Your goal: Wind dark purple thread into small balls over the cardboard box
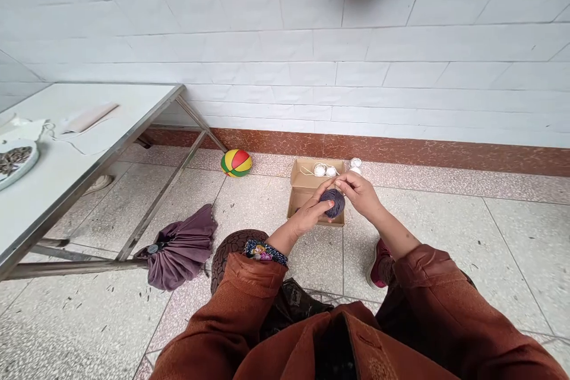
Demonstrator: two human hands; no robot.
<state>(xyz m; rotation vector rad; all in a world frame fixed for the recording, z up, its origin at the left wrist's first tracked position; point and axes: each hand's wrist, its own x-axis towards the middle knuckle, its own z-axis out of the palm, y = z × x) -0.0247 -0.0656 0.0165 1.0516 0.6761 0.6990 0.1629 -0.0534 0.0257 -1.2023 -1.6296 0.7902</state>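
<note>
My left hand (309,214) is wrapped round a dark purple ball of yarn (336,205), with the thumb across its front. Just to the right, my right hand (360,193) pinches at the top of the ball, and a strand of its yarn (335,186) seems to run up to those fingertips. Below and behind both hands an open cardboard box (295,197) sits on the floor. White balls of yarn (320,170) lie at its raised lid, and more white yarn (355,163) is beside it on the right. My hands hide part of the box.
A white table (129,95) with a metal frame stands at the left, bearing a tray (33,160) and a folded cloth (91,117). A colourful ball (236,163) rests near its leg. A purple umbrella (184,249) leans there too. The tiled wall (285,47) runs behind.
</note>
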